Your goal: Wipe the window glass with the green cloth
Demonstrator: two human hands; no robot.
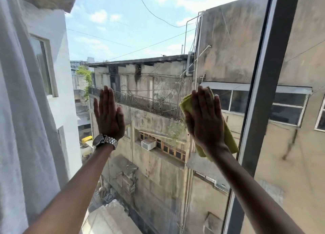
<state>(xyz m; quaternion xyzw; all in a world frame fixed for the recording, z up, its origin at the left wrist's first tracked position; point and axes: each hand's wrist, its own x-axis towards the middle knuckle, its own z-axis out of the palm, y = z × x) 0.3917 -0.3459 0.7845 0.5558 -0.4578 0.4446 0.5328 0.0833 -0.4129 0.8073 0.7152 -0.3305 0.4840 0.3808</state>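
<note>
The window glass (pixel 151 40) fills the middle of the head view, with old buildings and sky behind it. My right hand (pixel 204 117) lies flat on the pane and presses the green cloth (pixel 229 139) against it; the cloth shows at the fingertips' left side and below the palm on the right. My left hand (pixel 109 116) rests flat on the glass to the left, fingers together and pointing up, with nothing under it. A metal watch (pixel 105 140) sits on that wrist.
A dark grey window frame post (pixel 263 93) runs top to bottom just right of the cloth, with another pane (pixel 299 163) beyond it. A white sheer curtain (pixel 19 119) hangs along the left edge.
</note>
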